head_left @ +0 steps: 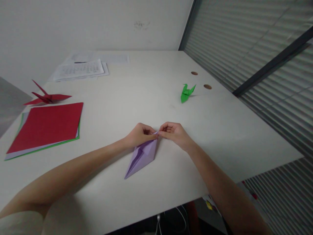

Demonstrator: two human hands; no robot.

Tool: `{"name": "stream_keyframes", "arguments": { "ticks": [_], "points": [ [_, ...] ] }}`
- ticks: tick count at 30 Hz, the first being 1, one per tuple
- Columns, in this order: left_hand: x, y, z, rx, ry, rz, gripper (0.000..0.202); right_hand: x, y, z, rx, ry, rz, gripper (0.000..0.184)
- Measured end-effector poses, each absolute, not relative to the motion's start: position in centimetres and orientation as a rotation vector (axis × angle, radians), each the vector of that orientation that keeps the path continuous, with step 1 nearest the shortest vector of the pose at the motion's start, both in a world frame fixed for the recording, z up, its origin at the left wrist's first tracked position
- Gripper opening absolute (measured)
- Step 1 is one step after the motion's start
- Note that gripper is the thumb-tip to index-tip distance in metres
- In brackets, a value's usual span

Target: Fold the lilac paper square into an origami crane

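A folded piece of purple origami paper (144,154) lies slantwise near the front of the white table, one narrow point toward me. My left hand (141,134) grips its upper part, thumb stretched along the top edge. At the far tip, the fingers of my right hand (174,133) are closed in a pinch on the same paper. Both hands' fingertips nearly meet there, and they hide part of the tip.
Left on the table (137,94) lie a stack of coloured paper sheets (51,122) and a red paper crane (49,98). Printed papers (80,69) rest at the back left. A green paper crane (186,93) stands right, near two round holes. Window blinds (264,55) flank the right edge.
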State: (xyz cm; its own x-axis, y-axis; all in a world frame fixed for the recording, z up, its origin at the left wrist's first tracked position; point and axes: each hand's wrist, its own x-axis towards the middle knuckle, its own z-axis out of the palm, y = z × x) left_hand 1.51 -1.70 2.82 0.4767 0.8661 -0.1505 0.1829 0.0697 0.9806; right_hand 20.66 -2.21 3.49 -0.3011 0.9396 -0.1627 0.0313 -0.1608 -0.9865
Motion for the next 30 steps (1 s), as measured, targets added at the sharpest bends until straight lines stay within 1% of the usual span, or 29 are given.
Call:
{"name": "stream_keyframes", "arguments": {
  "ticks": [5,12,20,30],
  "points": [
    [1.5,-1.8,2.9,1.439,0.963,0.663,0.027,20.7,-2.3,3.7,-1.152,-1.388,1.573,0.024],
    [1.7,-2.0,3.0,1.469,0.981,0.652,0.027,20.5,-2.2,3.0,-1.167,-1.445,1.452,0.019],
    [1.8,-2.1,3.3,1.483,0.968,0.646,0.029,20.4,-2.1,2.6,-1.19,-1.415,1.441,0.023],
    [1.6,-1.9,2.7,1.368,0.927,0.647,0.039,20.4,-2.3,3.1,-1.203,-1.359,1.486,0.025]
  ]
}}
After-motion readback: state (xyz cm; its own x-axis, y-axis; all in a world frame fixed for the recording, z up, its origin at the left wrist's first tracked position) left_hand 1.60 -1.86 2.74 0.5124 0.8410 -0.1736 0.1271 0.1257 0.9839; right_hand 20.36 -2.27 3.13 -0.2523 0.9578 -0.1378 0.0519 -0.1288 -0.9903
